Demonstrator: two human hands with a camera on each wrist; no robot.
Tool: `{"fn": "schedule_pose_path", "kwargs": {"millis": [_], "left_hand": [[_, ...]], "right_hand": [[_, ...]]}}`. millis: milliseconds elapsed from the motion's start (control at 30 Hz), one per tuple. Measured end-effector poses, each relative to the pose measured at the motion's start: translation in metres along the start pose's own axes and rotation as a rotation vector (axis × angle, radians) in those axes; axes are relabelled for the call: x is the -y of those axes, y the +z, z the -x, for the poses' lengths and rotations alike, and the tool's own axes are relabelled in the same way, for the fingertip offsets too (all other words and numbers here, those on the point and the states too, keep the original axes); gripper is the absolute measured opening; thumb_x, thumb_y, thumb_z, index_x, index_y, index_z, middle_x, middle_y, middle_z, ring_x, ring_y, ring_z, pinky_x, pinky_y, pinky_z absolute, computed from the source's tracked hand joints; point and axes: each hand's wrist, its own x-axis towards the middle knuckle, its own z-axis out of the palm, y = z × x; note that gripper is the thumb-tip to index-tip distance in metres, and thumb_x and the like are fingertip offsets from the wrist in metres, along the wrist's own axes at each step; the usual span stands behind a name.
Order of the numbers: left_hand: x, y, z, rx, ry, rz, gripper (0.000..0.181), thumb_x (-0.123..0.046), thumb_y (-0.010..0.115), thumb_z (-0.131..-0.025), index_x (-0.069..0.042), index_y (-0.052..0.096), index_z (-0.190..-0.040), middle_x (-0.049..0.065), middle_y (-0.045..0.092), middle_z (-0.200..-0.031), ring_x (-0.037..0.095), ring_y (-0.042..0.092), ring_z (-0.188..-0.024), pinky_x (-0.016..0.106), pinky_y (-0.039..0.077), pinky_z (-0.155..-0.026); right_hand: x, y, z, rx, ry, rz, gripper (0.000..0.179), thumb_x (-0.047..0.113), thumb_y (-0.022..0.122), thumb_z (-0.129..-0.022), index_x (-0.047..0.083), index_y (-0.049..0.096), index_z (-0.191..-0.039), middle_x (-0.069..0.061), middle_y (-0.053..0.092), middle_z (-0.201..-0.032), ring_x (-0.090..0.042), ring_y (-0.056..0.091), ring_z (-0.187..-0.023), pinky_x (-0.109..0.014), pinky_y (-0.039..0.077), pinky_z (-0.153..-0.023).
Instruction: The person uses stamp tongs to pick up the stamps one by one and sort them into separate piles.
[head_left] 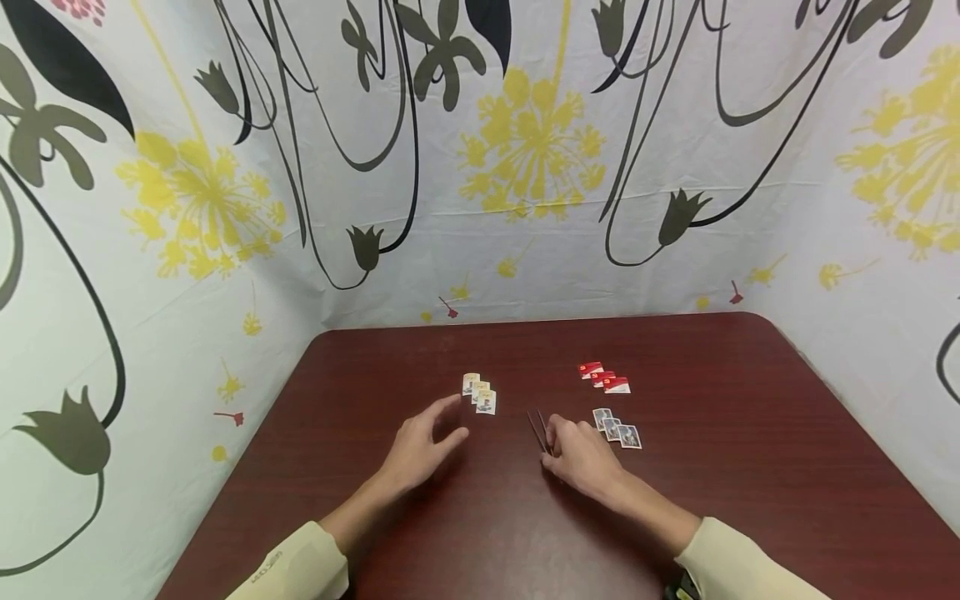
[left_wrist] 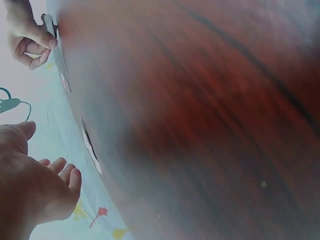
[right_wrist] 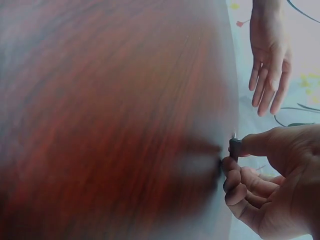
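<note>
My right hand (head_left: pixel 583 457) pinches a pair of dark, thin tweezers (head_left: pixel 537 429), whose tips point away from me over the table. In the right wrist view the dark end of the tweezers (right_wrist: pixel 235 147) sits between thumb and fingers. My left hand (head_left: pixel 422 446) holds nothing, its fingers loosely extended beside a staggered row of small yellowish-white cards (head_left: pixel 481 393). Whether a fingertip touches them I cannot tell. Just right of my right hand lies a row of grey-and-white picture cards (head_left: pixel 617 428). Farther back are red-and-white cards (head_left: pixel 604 378), overlapping in a slanting row.
The dark red-brown wooden table (head_left: pixel 420 358) has rounded far corners. A white cloth (head_left: pixel 450 192) printed with flowers hangs behind it and along both sides. Something dark with yellow marks (head_left: pixel 682 587) shows under my right sleeve (head_left: pixel 742 558).
</note>
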Motion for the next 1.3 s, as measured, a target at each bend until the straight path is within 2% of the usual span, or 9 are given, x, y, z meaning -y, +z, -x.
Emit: {"fn": "schedule_pose_path", "kwargs": {"millis": [367,700,900,1067,1167,1300], "left_hand": [[-0.004,0.003,0.002,-0.006,-0.013,0.029,0.055,-0.026,0.078,-0.100,-0.020,0.059,-0.151,0.006,0.065,-0.147,0.027,0.060,-0.136,0.052,0.048,-0.110],[-0.005,0.006,0.002,-0.006,0.008,0.036,0.055,-0.022,0.078,-0.100,-0.013,0.059,-0.151,0.006,0.065,-0.147,0.028,0.060,-0.136,0.053,0.047,-0.110],[-0.003,0.004,0.004,-0.009,0.017,0.023,0.053,-0.024,0.077,-0.101,-0.018,0.059,-0.151,0.002,0.065,-0.148,0.025,0.059,-0.138,0.053,0.046,-0.112],[0.001,0.000,0.008,-0.004,-0.002,-0.010,0.052,-0.028,0.075,-0.102,-0.021,0.059,-0.151,0.001,0.063,-0.149,0.025,0.057,-0.140,0.053,0.044,-0.114],[0.003,-0.004,0.012,0.011,-0.012,-0.050,0.054,-0.031,0.073,-0.103,-0.021,0.057,-0.154,0.002,0.060,-0.153,0.028,0.055,-0.142,0.056,0.042,-0.114],[0.008,-0.010,0.017,0.044,-0.008,-0.114,0.059,-0.034,0.070,-0.105,-0.017,0.052,-0.159,0.007,0.054,-0.159,0.032,0.049,-0.147,0.060,0.038,-0.117]], "right_hand": [[0.001,0.004,0.003,0.002,-0.008,-0.040,0.031,0.009,0.090,-0.079,0.013,0.060,-0.085,0.019,0.058,-0.058,-0.002,0.053,-0.055,-0.031,0.047,-0.057],[0.001,0.003,0.006,0.005,0.019,-0.049,0.031,0.011,0.090,-0.081,0.015,0.060,-0.084,0.019,0.059,-0.060,-0.002,0.054,-0.056,-0.031,0.046,-0.056],[-0.004,-0.010,0.009,-0.061,0.013,-0.051,0.022,0.009,0.085,-0.086,0.013,0.064,-0.089,0.018,0.058,-0.061,0.000,0.052,-0.055,-0.030,0.046,-0.058],[-0.014,-0.024,0.016,-0.141,0.027,-0.036,0.014,0.005,0.080,-0.091,0.010,0.073,-0.102,0.011,0.071,-0.079,-0.003,0.062,-0.066,-0.036,0.053,-0.069],[-0.022,-0.033,0.021,-0.177,0.040,-0.024,0.019,0.005,0.077,-0.094,0.008,0.077,-0.113,0.000,0.078,-0.095,-0.014,0.070,-0.078,-0.043,0.056,-0.073],[-0.035,-0.043,0.029,-0.173,0.060,-0.002,0.028,0.008,0.072,-0.099,0.006,0.075,-0.127,-0.010,0.078,-0.106,-0.025,0.071,-0.084,-0.050,0.055,-0.075]]}}
